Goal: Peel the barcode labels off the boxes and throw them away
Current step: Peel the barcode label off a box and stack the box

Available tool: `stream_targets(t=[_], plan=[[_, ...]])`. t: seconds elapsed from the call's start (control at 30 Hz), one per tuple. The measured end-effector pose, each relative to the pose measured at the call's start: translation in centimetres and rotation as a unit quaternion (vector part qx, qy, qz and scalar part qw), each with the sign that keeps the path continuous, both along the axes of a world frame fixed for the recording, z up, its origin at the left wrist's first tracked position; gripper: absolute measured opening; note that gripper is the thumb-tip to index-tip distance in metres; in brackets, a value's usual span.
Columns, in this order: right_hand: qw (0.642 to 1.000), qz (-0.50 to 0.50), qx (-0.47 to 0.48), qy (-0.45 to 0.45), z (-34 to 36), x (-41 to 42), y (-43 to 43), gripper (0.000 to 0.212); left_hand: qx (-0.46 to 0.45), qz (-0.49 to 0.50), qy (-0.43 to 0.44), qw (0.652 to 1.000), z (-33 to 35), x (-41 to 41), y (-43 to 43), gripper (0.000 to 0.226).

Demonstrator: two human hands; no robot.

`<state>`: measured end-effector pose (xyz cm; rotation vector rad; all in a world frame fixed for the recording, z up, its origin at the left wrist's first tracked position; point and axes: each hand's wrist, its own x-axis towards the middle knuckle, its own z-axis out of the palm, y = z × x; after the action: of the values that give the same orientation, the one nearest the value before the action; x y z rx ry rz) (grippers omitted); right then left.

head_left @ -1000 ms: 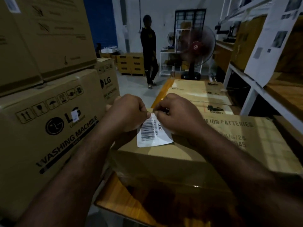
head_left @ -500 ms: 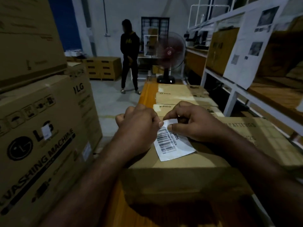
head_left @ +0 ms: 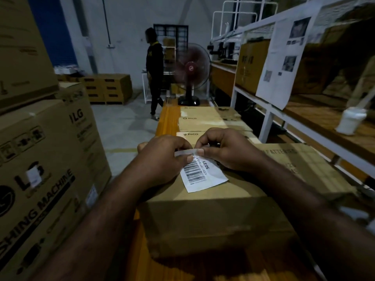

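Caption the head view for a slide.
Left hand and right hand pinch the lifted far edge of a barcode label on a cardboard box.

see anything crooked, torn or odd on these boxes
The barcode label lies skewed on the cardboard box, its far edge lifted and curled where the left hand and right hand pinch it. A small white sticker partly covers the logo on the LG washing machine carton. Nothing looks spilled.

Top edge of barcode label (head_left: 203, 176) under fingertips (head_left: 190, 158)
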<state>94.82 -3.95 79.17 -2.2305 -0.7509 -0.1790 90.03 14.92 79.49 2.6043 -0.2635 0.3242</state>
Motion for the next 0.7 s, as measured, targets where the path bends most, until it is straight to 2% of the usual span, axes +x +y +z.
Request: stream_targets(t=[0.03,0.07,0.17,0.23,0.33,0.43,0.63,0.7], plan=[[1.0,0.001,0.005,-0.001,0.0,0.2,0.0,0.006,-0.005,0.002,-0.007,1.0,-0.1,0.3,-0.2,0.005],[1.0,0.003,0.018,0.004,0.0,0.3,0.0,0.006,-0.017,0.007,-0.012,1.0,-0.1,0.6,-0.3,0.005],[0.996,0.008,0.078,0.039,-0.2,0.8,-0.2,0.021,-0.042,0.009,-0.024,0.999,-0.6,1.2,-0.3,0.018],[0.999,0.0,0.028,0.032,-0.2,1.2,-0.1,0.028,-0.048,0.003,-0.041,0.998,-0.9,1.7,-0.3,0.019],[0.998,0.012,-0.055,0.011,0.0,2.1,0.2,0.023,-0.069,-0.009,-0.074,0.995,-1.0,2.3,-0.3,0.01],[0.997,0.031,-0.059,0.03,0.2,3.0,0.4,0.009,-0.098,-0.013,-0.091,0.991,-1.0,2.9,-0.2,0.01],[0.997,0.03,-0.058,0.035,0.3,4.2,0.7,0.015,-0.103,0.002,-0.081,0.991,-1.2,4.4,0.0,0.009],[0.997,0.035,-0.051,0.04,0.4,4.4,0.6,0.015,-0.105,0.016,-0.072,0.992,-1.2,4.8,0.3,0.016]])
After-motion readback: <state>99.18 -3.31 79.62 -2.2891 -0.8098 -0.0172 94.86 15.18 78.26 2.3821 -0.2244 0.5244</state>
